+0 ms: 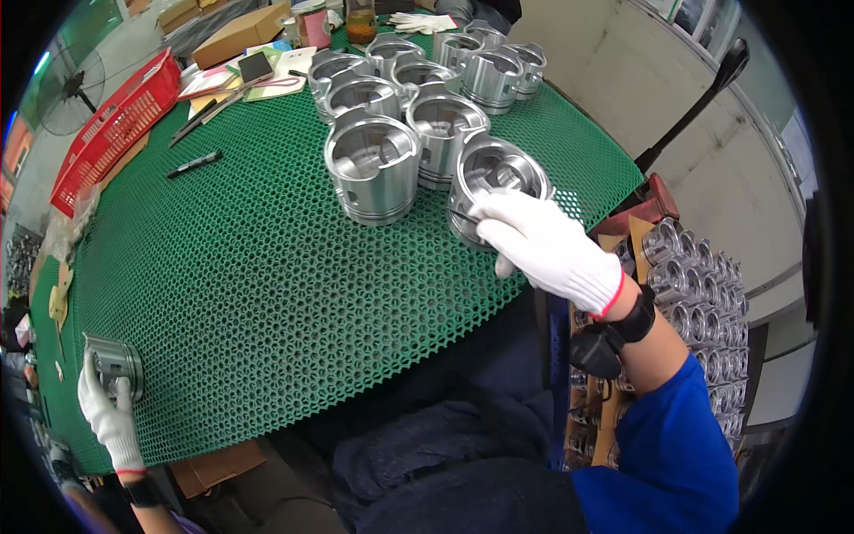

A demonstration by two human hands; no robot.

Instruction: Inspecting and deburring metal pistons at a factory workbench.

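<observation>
At the far left of the green mat (pixel 249 294), my left hand (pixel 107 411) in a white knit glove is closed around a metal piston (pixel 118 363). My right hand (pixel 534 233), gloved the same way, is at the near right piston (pixel 498 169), which stands with its hollow end up. A thin dark rod-like tool (pixel 463 216) sticks out from its pinched fingers against the piston's side; the rest of the tool is hidden. Just left of it stand another piston (pixel 374 169) and one behind (pixel 442 133), also hollow end up.
Several more pistons (pixel 492 80) stand toward the back. A marker (pixel 194 165), a red crate (pixel 116 133), papers and a cardboard box (pixel 242 34) lie at the back left. Right of the mat, below its edge, many pistons (pixel 703 303) sit in rows.
</observation>
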